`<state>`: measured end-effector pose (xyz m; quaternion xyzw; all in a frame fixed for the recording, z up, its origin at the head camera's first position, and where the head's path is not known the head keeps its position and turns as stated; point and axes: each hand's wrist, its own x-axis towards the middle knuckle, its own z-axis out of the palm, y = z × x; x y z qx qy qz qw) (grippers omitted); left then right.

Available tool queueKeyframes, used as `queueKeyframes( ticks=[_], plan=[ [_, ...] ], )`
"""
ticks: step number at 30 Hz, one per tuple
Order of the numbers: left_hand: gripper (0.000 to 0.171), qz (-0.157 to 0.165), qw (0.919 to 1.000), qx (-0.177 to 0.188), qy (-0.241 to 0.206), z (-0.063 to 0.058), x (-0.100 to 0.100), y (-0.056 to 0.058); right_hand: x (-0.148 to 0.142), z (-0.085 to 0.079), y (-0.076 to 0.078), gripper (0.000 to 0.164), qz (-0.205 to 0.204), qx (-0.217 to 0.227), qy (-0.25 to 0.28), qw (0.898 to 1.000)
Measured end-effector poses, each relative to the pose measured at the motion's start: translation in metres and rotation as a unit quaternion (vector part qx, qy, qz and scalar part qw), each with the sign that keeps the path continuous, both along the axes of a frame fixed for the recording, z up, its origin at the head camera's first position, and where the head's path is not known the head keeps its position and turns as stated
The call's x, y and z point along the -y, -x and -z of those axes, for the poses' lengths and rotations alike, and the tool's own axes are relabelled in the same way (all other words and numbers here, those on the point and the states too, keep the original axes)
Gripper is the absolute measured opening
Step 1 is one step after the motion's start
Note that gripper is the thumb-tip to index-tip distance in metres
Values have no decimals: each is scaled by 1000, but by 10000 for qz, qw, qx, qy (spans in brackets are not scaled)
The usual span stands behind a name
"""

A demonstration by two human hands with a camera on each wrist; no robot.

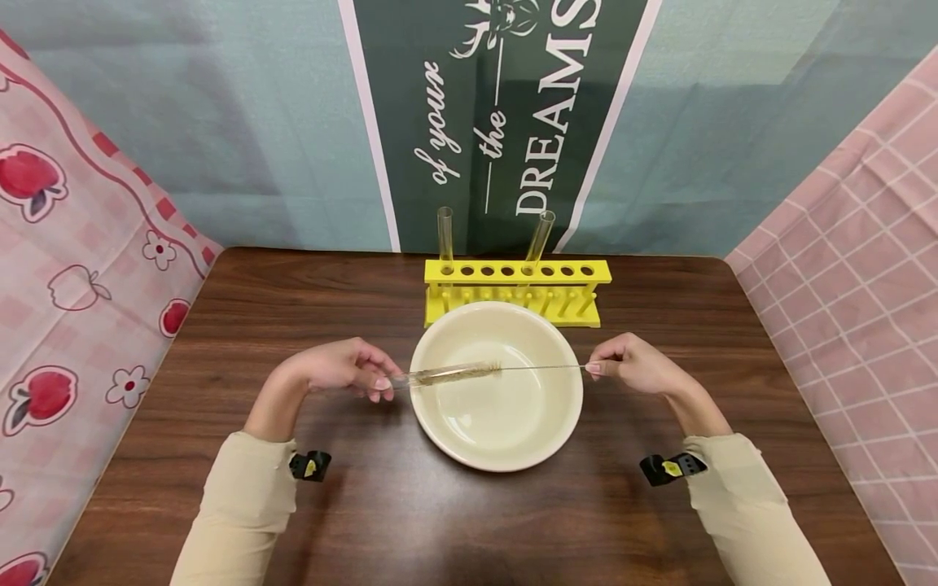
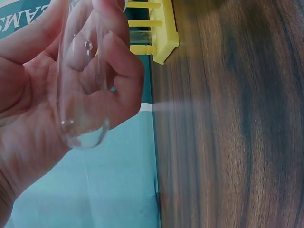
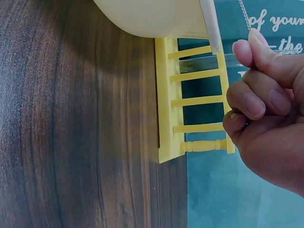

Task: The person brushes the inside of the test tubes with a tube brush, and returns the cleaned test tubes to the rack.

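Test tube lies nearly level over the left half of the cream bowl, its rounded end reaching past the rim. Starting at the left of my head feed, I have a pink cloth printed with red fruit and flowers, then the dark wooden table. My left hand pinches the tube between thumb and fingers near that rounded end, which the left wrist feed shows sticking out above the palm. Whether the glass touches the bowl's rim, I can't quite make out from up here.

Behind the bowl, I see the yellow rack holding two more tubes: the left tube upright, the right tube tilted. Inside the tube over the bowl sits most of the brush head, a few bristles poking from the mouth, and the thin wire runs on rightward. My right hand pinches the wire's far end between thumb and forefinger, the other fingers curled, just outside the bowl. Furthest right hangs a pink checked cloth.
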<state>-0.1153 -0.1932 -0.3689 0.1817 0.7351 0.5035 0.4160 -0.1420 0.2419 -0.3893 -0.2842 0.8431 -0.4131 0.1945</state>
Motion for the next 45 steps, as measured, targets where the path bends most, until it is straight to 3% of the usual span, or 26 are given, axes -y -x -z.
queueKeyframes(
  ticks=[27, 45],
  plan=[
    [29, -198, 9996, 201, 17, 0, 20, -4, -8, -1, -1, 22, 122, 32, 97, 9999],
    [29, -220, 9996, 109, 167, -4, 37, -6, -14, -1, 0, 19, 178, 113, 19, 9998]
  ],
)
